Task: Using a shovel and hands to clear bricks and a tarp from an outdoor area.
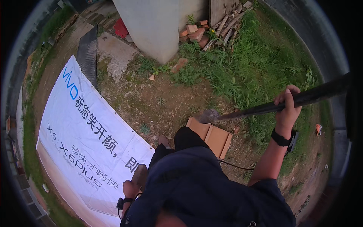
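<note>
My right hand (290,102) is closed around the dark shaft of a shovel (261,110), out to my right. Its metal blade (207,115) points left, over the edge of a flat brown panel (213,137) lying by my feet. Low on the left, my left hand (130,189) is closed against a brownish-grey, block-like piece (140,175); its exact kind is unclear. That hand is over a large white printed banner sheet (90,125) spread across the ground. Both wrists wear a dark band with a small device.
A pale concrete pillar (151,30) rises ahead, with broken bricks (194,33) and a stack of wood sticks (228,28) beside its base. Tall grass (261,49) grows on the right. A dark ridged strip (87,56) and a red item (120,28) lie at the far left.
</note>
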A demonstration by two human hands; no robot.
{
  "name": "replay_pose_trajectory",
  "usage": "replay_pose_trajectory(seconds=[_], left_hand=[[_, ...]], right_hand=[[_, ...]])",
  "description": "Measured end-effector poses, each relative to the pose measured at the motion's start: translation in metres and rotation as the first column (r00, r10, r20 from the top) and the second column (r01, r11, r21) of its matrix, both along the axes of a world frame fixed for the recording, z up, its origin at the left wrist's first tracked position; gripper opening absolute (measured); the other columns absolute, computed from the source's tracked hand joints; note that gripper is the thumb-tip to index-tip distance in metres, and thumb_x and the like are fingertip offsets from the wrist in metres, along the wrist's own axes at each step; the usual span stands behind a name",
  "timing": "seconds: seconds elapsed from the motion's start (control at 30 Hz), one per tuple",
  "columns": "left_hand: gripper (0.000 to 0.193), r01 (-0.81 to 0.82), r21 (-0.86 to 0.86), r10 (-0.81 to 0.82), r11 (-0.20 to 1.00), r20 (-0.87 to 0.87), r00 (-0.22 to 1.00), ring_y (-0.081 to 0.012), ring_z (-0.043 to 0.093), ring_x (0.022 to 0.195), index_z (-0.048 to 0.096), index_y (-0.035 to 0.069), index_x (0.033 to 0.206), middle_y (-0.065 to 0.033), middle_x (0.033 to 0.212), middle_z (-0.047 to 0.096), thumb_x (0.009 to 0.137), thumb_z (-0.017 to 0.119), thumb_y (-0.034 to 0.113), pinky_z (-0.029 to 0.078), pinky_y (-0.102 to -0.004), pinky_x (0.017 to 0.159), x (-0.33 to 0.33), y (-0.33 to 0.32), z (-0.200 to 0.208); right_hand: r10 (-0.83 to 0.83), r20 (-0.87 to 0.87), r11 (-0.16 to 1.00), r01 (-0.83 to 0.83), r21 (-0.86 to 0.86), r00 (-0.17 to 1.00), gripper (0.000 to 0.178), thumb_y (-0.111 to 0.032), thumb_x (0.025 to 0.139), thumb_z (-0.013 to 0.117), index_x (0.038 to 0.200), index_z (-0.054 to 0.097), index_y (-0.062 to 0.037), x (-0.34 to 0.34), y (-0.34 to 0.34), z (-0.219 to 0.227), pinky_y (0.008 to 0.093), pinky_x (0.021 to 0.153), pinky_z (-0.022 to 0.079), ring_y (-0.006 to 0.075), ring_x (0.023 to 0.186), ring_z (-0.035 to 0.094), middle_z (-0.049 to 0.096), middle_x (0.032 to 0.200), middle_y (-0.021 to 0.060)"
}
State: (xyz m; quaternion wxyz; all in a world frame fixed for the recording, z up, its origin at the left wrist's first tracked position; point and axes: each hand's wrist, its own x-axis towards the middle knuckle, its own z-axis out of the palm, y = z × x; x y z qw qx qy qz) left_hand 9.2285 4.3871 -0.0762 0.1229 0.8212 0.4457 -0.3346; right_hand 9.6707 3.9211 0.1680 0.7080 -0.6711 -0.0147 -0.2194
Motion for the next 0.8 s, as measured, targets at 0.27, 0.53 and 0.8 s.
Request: replay_pose_trajectory(seconds=[0.27,0.53,0.8], left_hand=[[0.044,0.288,0.131,-0.303,0.949,0.117,0.946,-0.0412,0.063,0.091,0.058,-0.006,0.094,-0.0266,0.1,0.059,0.063,0.073,0.022,0.053,-0.0464,0.079,0.28,0.103,0.002],[0.041,0.568,-0.008,-0.562,0.823,0.132,0.817,-0.0407,0.061,0.09,0.067,-0.001,0.086,-0.0227,0.095,0.062,0.063,0.076,0.031,0.052,-0.0447,0.078,0.571,0.084,-0.001],[0.043,0.697,-0.116,-0.639,0.708,0.313,0.702,-0.0419,0.058,0.1,0.063,-0.005,0.091,-0.0268,0.102,0.061,0.067,0.072,0.028,0.05,-0.0455,0.086,0.857,0.006,-0.046]], right_hand=[[-0.105,-0.048,0.994,0.106,0.013,0.993,0.014,-0.005,0.089,0.055,0.103,0.053,-0.0023,0.116,0.013,-0.035,0.0305,0.057,0.045,0.0143,0.055,0.048,0.047,0.065,0.003],[-0.231,-0.2,0.973,0.229,-0.032,0.952,0.015,-0.007,0.088,0.055,0.102,0.051,-0.0029,0.225,0.006,-0.086,0.0298,0.059,0.044,0.0138,0.057,0.047,0.047,0.067,0.0036],[-0.313,-0.247,0.949,0.31,-0.052,0.917,0.024,-0.014,0.085,0.061,0.103,0.049,-0.0039,0.287,0.015,-0.088,0.0298,0.058,0.043,0.0136,0.055,0.046,0.045,0.065,0.002]])
